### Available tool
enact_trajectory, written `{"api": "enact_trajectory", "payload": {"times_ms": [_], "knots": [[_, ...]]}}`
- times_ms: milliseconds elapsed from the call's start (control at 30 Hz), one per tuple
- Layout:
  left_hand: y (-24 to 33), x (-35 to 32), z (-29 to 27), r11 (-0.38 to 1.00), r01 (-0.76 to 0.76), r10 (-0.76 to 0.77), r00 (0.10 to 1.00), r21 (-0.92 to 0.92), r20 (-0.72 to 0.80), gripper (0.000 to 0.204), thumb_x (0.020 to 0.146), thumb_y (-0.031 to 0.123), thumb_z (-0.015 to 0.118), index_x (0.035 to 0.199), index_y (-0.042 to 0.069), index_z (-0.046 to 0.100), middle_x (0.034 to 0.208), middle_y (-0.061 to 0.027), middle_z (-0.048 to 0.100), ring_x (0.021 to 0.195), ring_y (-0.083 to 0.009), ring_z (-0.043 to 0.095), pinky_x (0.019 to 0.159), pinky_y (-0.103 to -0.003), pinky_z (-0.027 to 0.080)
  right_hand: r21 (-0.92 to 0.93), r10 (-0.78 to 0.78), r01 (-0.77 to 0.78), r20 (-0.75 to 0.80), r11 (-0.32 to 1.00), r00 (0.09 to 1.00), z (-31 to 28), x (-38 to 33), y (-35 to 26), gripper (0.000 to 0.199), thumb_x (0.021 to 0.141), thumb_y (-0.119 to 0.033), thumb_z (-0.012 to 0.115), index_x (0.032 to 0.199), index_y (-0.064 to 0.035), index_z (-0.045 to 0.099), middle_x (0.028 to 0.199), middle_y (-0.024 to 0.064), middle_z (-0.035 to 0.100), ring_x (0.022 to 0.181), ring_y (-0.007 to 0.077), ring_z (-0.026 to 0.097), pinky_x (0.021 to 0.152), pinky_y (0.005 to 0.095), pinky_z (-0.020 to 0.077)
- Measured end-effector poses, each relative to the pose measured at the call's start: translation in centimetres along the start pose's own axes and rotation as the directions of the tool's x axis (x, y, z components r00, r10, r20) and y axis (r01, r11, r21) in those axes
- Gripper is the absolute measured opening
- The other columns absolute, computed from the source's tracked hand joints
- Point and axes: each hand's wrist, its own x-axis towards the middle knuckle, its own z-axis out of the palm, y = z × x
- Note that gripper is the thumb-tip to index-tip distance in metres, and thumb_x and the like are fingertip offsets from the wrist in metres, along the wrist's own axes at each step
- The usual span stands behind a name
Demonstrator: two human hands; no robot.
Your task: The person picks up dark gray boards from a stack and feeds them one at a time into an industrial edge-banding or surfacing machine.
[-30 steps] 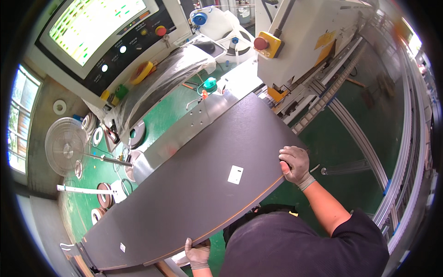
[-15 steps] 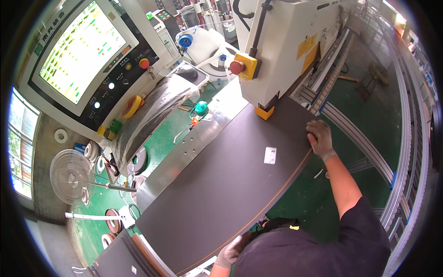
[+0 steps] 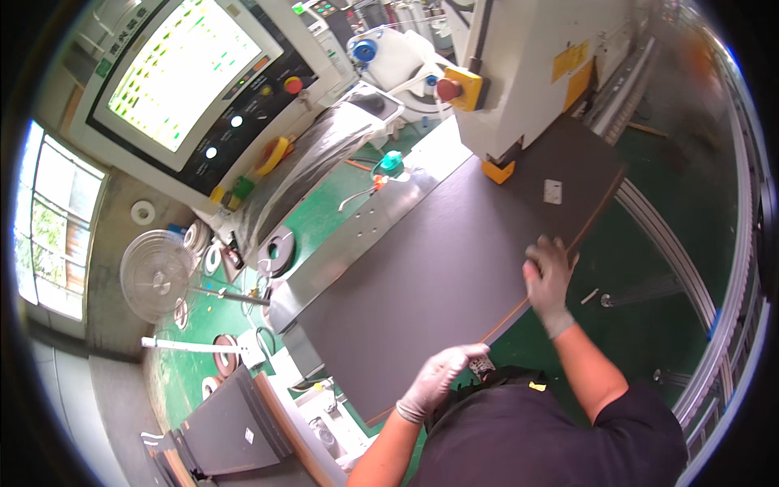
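A dark grey board (image 3: 438,268) with an orange-brown strip along its near edge lies flat on the machine's metal table (image 3: 357,235). A small white label (image 3: 553,191) is on its top face. My left hand (image 3: 441,380), in a pale glove, is at the board's near edge, fingers stretched out and pointing right. My right hand (image 3: 552,280), also gloved, is farther right over the same edge with its fingers spread; whether they press on the board is hard to tell. The board's far right part lies beneath the machine head (image 3: 527,81), by a yellow-orange block (image 3: 497,171).
A red stop button (image 3: 448,89) sits on the machine head. At left are a control panel with a lit screen (image 3: 182,73), a standing fan (image 3: 158,274) and stacked dark boards (image 3: 227,426). Metal roller rails (image 3: 673,235) curve along the right. A green-capped nozzle (image 3: 392,161) stands beyond the board.
The board has slid right and away along the table, its label now farther right. My left hand has moved forward; my right hand has come back from the far corner. The view has shifted too.
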Motion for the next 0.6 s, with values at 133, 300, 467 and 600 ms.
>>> {"api": "enact_trajectory", "payload": {"times_ms": [133,300,467,600], "knots": [[1.0,-1.0,-8.1,0.133,0.232,0.395,0.879,0.964,-0.266,0.048,0.095,0.031,0.058,0.134,0.003,0.059,0.141,-0.0184,0.055,0.135,-0.0382,0.046,0.118,-0.046,0.029,0.024,-0.050,0.048,0.114,0.999,0.992,-2.3,-4.1,-7.3,0.014,0.083,-0.022,0.071,0.097,-0.0197,0.073,0.123,-0.0019,0.068,0.132,0.0277,0.052,0.117,0.0695,0.0100],[-2.2,-1.5,-14.2,0.078,0.498,0.498,0.731,0.864,-0.467,0.066,0.095,0.042,0.055,0.149,0.005,0.045,0.157,-0.0198,0.038,0.146,-0.0434,0.028,0.121,-0.054,0.018,0.278,0.066,-0.011,-0.189,0.960,0.980,0.3,-1.2,-2.5,0.010,0.087,-0.012,0.068,0.096,-0.0163,0.073,0.109,-0.0026,0.072,0.120,0.0251,0.059,0.123,0.0553,0.0089],[-2.9,4.8,-12.2,0.131,0.449,0.529,0.723,0.884,-0.445,0.064,0.095,0.038,0.053,0.148,0.002,0.044,0.156,-0.0211,0.040,0.146,-0.0458,0.028,0.120,-0.055,0.021,0.299,0.095,-0.028,-0.213,0.954,0.972,0.6,1.9,3.4,0.012,0.093,-0.021,0.064,0.094,-0.0138,0.073,0.106,-0.0007,0.072,0.120,0.0258,0.060,0.123,0.0555,0.0100],[-2.7,9.0,-10.5,0.110,0.418,0.531,0.742,0.902,-0.409,0.065,0.094,0.038,0.054,0.148,0.002,0.044,0.158,-0.0212,0.036,0.146,-0.0455,0.027,0.120,-0.058,0.020,0.138,0.085,-0.057,-0.210,0.989,0.974,-0.2,5.5,6.8,0.017,0.094,-0.025,0.062,0.094,-0.0128,0.074,0.108,0.0023,0.073,0.120,0.0283,0.060,0.121,0.0580,0.0143]]}}
